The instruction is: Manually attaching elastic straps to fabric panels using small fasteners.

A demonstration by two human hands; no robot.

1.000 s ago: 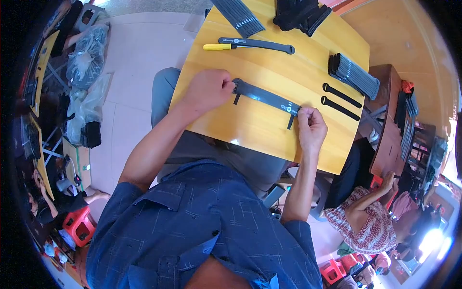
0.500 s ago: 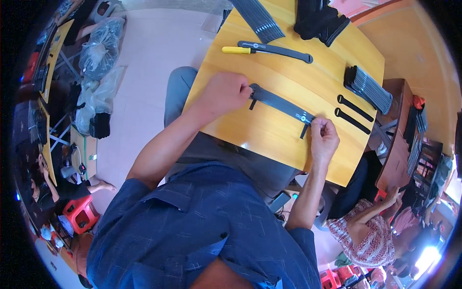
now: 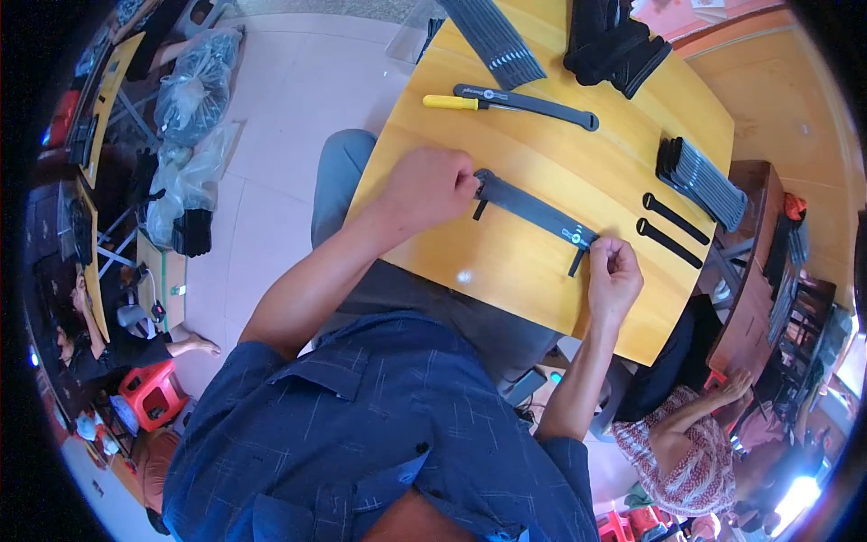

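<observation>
A dark grey flat strap [image 3: 535, 210] with a pale printed mark is stretched slantwise above the yellow wooden table [image 3: 524, 262]. My left hand [image 3: 429, 185] is closed at its left end, fingertips pressed together. At the other end, my right hand [image 3: 617, 275] pinches it between thumb and fingers. Short black tabs hang below the strap near both ends. Farther off lie a similar grey strap [image 3: 533, 104] and a thin tool with a yellow handle [image 3: 450, 103]. Two black ties with looped ends [image 3: 675, 219] rest right of my right hand.
A fan of grey straps [image 3: 495, 45] and a black bundle [image 3: 614, 50] lie at the table's far side. Another strap stack [image 3: 706, 185] sits by the right edge. Clear plastic bags [image 3: 194, 99] stand on the floor at left. A person in a patterned top [image 3: 677, 452] sits at right.
The view has shifted slightly, so the table appears a little lower and farther right. Both hands keep their hold on the strap, which is stretched between them as before.
</observation>
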